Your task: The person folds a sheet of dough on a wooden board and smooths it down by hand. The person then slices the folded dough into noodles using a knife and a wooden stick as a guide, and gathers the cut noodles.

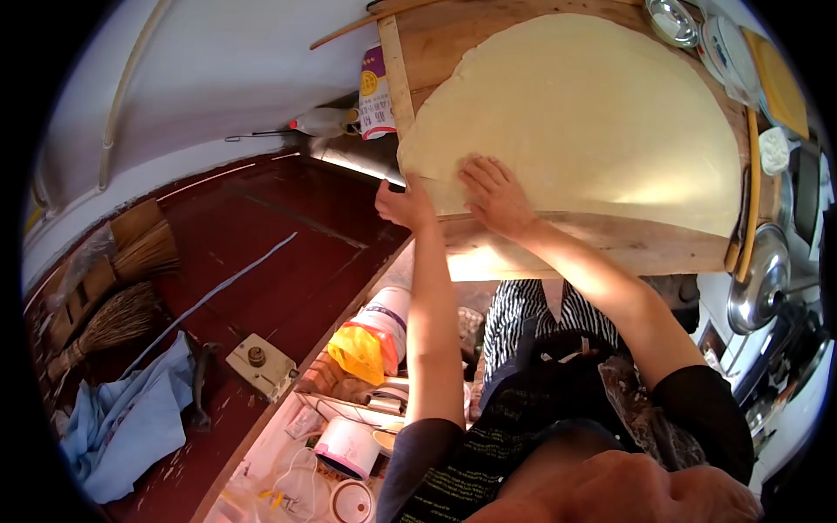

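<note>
A wide, thin sheet of pale dough (593, 113) lies spread on a wooden board (584, 248). It has a rounded far edge and a nearly straight near edge. At the sheet's lower left corner is my left hand (407, 206), its thumb against the dough's edge and its fingers apart from the thumb, outside the board. My right hand (495, 193) rests palm down near the front edge, fingers stretched out on the dough. Whether any dough is caught under the left thumb is hidden.
A long wooden stick (748, 192) lies along the board's right side. Plates (731, 52), a metal bowl (671, 22) and a pot lid (758, 279) stand at the right. A printed flour bag (377, 96) is behind the left edge. Below left are an open drawer with containers (347, 446) and brooms (113, 322).
</note>
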Demonstrator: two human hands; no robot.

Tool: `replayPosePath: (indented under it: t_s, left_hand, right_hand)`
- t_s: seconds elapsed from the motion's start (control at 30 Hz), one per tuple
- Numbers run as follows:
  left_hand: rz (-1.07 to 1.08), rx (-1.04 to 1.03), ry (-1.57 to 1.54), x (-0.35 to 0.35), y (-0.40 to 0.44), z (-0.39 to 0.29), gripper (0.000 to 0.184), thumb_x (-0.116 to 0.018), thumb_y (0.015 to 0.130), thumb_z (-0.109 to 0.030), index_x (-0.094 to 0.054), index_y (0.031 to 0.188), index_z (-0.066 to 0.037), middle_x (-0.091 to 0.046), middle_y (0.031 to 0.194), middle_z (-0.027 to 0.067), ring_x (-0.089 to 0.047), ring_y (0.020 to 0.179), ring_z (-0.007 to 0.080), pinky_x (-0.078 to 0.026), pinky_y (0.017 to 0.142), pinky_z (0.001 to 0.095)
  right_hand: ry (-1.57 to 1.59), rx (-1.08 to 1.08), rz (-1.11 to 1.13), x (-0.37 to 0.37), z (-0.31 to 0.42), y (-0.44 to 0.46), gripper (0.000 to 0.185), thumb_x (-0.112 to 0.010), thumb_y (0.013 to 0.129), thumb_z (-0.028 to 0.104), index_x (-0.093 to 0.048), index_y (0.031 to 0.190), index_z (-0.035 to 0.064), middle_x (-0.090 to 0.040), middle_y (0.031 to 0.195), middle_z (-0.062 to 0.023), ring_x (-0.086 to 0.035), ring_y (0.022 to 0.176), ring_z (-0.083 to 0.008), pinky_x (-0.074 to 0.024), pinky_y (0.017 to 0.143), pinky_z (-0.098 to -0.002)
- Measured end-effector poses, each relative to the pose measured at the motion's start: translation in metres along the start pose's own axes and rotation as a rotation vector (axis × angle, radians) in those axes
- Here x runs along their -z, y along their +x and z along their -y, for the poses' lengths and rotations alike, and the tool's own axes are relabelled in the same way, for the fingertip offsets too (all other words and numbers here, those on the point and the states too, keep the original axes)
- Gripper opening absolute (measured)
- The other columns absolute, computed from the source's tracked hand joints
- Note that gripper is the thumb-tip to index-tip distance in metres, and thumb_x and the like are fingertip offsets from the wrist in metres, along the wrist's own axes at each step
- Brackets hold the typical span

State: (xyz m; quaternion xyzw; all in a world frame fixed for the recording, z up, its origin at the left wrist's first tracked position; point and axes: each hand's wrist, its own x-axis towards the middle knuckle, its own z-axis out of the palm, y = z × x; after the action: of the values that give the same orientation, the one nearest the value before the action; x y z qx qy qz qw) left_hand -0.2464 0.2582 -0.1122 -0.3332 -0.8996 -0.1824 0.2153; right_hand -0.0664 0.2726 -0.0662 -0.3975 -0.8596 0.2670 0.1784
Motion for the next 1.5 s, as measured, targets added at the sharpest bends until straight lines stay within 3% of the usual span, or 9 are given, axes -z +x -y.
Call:
replayPosePath:
  t_s: [0.03, 0.1, 0.37, 0.53, 0.6, 0.77, 0.93, 1.1, 1.5]
  left_hand:
    - [0.006, -0.001, -0.009, -0.011, 0.010, 0.009, 0.046, -0.076, 0.074, -0.038, -0.064, 0.092, 0.003, -0.064, 0.077, 0.0100, -0.058, 0.069, 0.0200, -0.049, 0.068, 0.0328]
    - [0.925, 0.756, -0.848, -0.019, 0.035, 0.017, 0.044, -0.075, 0.078, -0.039, -0.065, 0.089, 0.002, -0.064, 0.080, 0.0049, -0.056, 0.071, 0.0123, -0.047, 0.067, 0.0270]
    - [0.762, -0.084, -0.382, -0.003, 0.046, -0.030, 0.033, -0.079, 0.075, -0.021, -0.061, 0.088, 0.003, -0.065, 0.079, 0.0067, -0.059, 0.067, 0.0146, -0.050, 0.064, 0.0310]
    - [1.272, 0.108, -0.744, 0.006, 0.058, -0.061, 0.036, -0.071, 0.082, -0.019, -0.061, 0.110, 0.000, -0.066, 0.100, 0.0100, -0.062, 0.088, 0.0173, -0.050, 0.079, 0.0305]
    - [1.428, 0.111, -0.866, 0.036, 0.056, -0.101, 0.036, -0.068, 0.084, -0.015, -0.059, 0.116, -0.001, -0.066, 0.101, 0.0085, -0.062, 0.089, 0.0160, -0.050, 0.079, 0.0299]
    - [1.832, -0.077, -0.950, 0.115, -0.012, -0.249, 0.041, -0.065, 0.087, -0.013, -0.053, 0.124, -0.001, -0.064, 0.109, 0.0081, -0.062, 0.093, 0.0166, -0.050, 0.079, 0.0317]
    - [1.835, -0.391, -1.023, 0.132, -0.142, -0.378, 0.030, -0.062, 0.085, -0.009, -0.056, 0.113, 0.000, -0.065, 0.100, 0.0106, -0.062, 0.088, 0.0181, -0.049, 0.077, 0.0316]
    - [1.989, -0.407, -1.215, 0.149, -0.221, -0.427, 0.028, -0.060, 0.088, -0.011, -0.058, 0.113, 0.002, -0.067, 0.102, 0.0112, -0.062, 0.094, 0.0178, -0.048, 0.084, 0.0322]
    - [1.035, -0.184, -1.027, 0.089, -0.144, -0.346, 0.028, -0.056, 0.093, -0.014, -0.053, 0.116, 0.001, -0.058, 0.109, 0.0129, -0.056, 0.099, 0.0199, -0.046, 0.083, 0.0334]
  right_hand:
    - [-0.006, 0.010, -0.007, -0.001, -0.001, 0.001, 0.057, -0.067, 0.079, 0.024, -0.049, 0.130, 0.0034, -0.044, 0.139, -0.0118, -0.033, 0.135, -0.0281, -0.0235, 0.114, -0.0440]
    - [-0.021, 0.014, -0.014, 0.001, -0.003, 0.001, 0.059, -0.068, 0.078, 0.023, -0.049, 0.130, 0.0033, -0.043, 0.140, -0.0113, -0.033, 0.135, -0.0286, -0.0242, 0.113, -0.0448]
    - [0.146, -0.041, -0.019, 0.025, -0.029, -0.001, 0.064, -0.068, 0.079, 0.029, -0.046, 0.134, 0.0035, -0.044, 0.140, -0.0130, -0.033, 0.135, -0.0290, -0.0235, 0.113, -0.0442]
    - [0.401, -0.208, -0.123, 0.046, -0.041, 0.005, 0.059, -0.065, 0.086, 0.030, -0.045, 0.134, 0.0033, -0.050, 0.133, -0.0161, -0.043, 0.127, -0.0307, -0.0327, 0.108, -0.0423]
    - [1.196, -0.668, -0.103, 0.063, -0.059, 0.011, 0.056, -0.054, 0.094, 0.042, -0.045, 0.135, 0.0045, -0.052, 0.131, -0.0145, -0.052, 0.118, -0.0269, -0.0403, 0.101, -0.0384]
    - [1.639, -0.817, -0.089, 0.150, -0.145, -0.036, 0.069, -0.037, 0.095, 0.060, -0.047, 0.132, 0.0023, -0.059, 0.114, -0.0102, -0.059, 0.096, -0.0187, -0.0480, 0.085, -0.0321]
    - [1.333, -0.947, -0.215, 0.270, -0.222, -0.126, 0.059, -0.053, 0.089, 0.058, -0.061, 0.106, 0.0021, -0.057, 0.081, -0.0028, -0.048, 0.067, -0.0133, -0.0430, 0.065, -0.0265]
    - [0.810, -1.090, -0.419, 0.307, -0.296, -0.190, 0.034, -0.064, 0.077, 0.026, -0.064, 0.097, -0.0016, -0.060, 0.077, -0.0062, -0.054, 0.066, -0.0156, -0.0437, 0.062, -0.0300]
    - [0.076, -0.987, -0.626, 0.319, -0.355, -0.235, 0.033, -0.068, 0.080, 0.022, -0.064, 0.107, 0.0053, -0.067, 0.093, -0.0146, -0.064, 0.085, -0.0296, -0.0491, 0.078, -0.0358]
